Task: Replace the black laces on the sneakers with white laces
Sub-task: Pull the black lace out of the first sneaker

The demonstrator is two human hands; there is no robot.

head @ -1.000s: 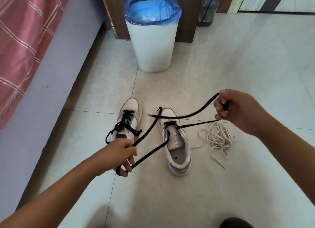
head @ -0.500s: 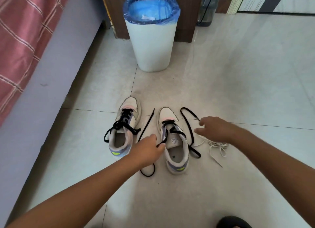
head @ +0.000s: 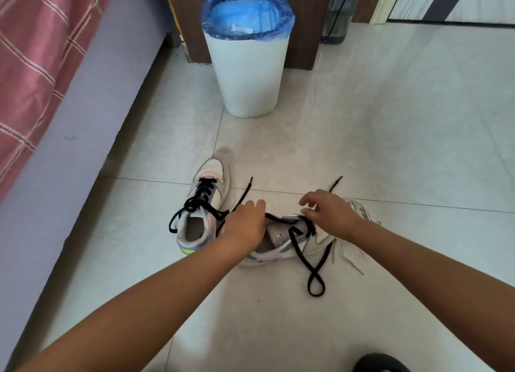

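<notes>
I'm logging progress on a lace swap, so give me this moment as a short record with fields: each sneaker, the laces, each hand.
left sneaker: upright on floor, black lace fully threaded
right sneaker: tipped on its side, black lace loosened, loop trailing on tile
white laces: loose pile on floor behind right hand, not yet used
left hand: gripping the right sneaker's collar
right hand: over the eyelets, fingers loosely curled; grip unclear
bin: beyond the sneakers, blue liner

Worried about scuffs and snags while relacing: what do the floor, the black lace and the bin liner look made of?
Floor: glossy glazed tile, seemingly ceramic; it reflects light and shows grout lines.
Black lace: flat woven fabric, matte; it lies in a limp loop.
Bin liner: thin translucent blue plastic film, crinkled over the rim.
</notes>
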